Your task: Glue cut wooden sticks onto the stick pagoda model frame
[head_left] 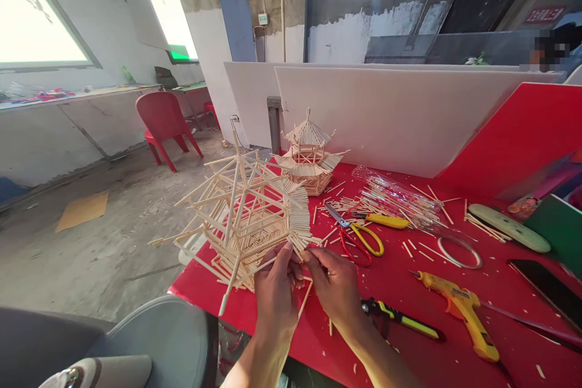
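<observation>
A half-roofed pavilion model [259,239] of thin wooden sticks stands at the table's left edge, its upper frame of bare sticks open. On its right side, sticks lie side by side as a roof panel [300,212]. My left hand [276,285] is closed at the lower end of that panel, thumb and fingers pinched at a stick. Close beside it, my right hand [334,282] is closed too, pinching a thin wooden stick [297,250] at the roof edge. The fingers partly hide the stick ends. Below the hands a longer stick [305,300] slants down.
Behind stands a roofed stick pagoda [309,157]. Scissors [359,239], a yellow utility knife [386,220], green-handled pliers [404,319], a glue gun [464,306], a phone [545,291] and a bag of sticks [395,197] lie on the red table [395,285]. A grey stool [163,339] is at lower left.
</observation>
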Demonstrator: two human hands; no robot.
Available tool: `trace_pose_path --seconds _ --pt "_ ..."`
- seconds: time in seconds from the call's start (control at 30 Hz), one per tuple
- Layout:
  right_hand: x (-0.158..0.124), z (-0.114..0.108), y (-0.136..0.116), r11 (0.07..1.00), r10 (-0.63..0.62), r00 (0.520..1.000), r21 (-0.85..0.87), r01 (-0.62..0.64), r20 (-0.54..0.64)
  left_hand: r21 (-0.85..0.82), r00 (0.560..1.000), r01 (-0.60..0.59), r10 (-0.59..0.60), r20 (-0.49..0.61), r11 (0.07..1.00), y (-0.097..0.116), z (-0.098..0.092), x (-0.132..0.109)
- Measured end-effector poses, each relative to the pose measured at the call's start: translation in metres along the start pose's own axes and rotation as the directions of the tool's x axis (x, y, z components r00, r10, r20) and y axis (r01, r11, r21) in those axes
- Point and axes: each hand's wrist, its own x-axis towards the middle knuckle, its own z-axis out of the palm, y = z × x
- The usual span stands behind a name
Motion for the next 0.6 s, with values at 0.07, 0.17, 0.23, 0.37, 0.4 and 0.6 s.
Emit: trace_pose_path --seconds 0.07,0.17,0.23,0.37,0.4,0.6 --pt "0.0 -0.001 0.0 1.0 -0.007 1.0 -0.004 0.007 0.0 -0.001 1.0 0.005 -0.005 -0.002 1.0 0.0 0.0 0.0" --pt "0.0 -0.001 -0.001 1.0 -0.005 1.0 -0.008 0.005 -0.001 0.013 1.0 0.016 -0.016 -0.014 1.0 0.001 0.001 0.0" --pt "0.0 -0.001 -0.001 1.0 -0.001 1.0 -0.003 0.001 -0.005 0.027 0.999 0.033 -0.032 -0.021 0.999 0.003 0.002 0.0" --pt "-0.002 -0.003 -0.002 1.0 -0.003 1.0 0.008 0.003 -0.004 0.035 0.999 0.047 -0.047 0.004 0.998 0.005 0.001 -0.003" --pt "-0.003 -0.005 -0.003 1.0 -0.004 1.0 0.012 0.004 -0.005 0.039 0.999 0.047 -0.047 0.013 0.998 0.005 -0.001 -0.005" --pt "-0.022 -0.022 -0.003 0.999 -0.011 1.0 0.032 0.012 -0.027 0.07 0.993 0.114 -0.11 -0.051 0.991 -0.009 -0.02 -0.029"
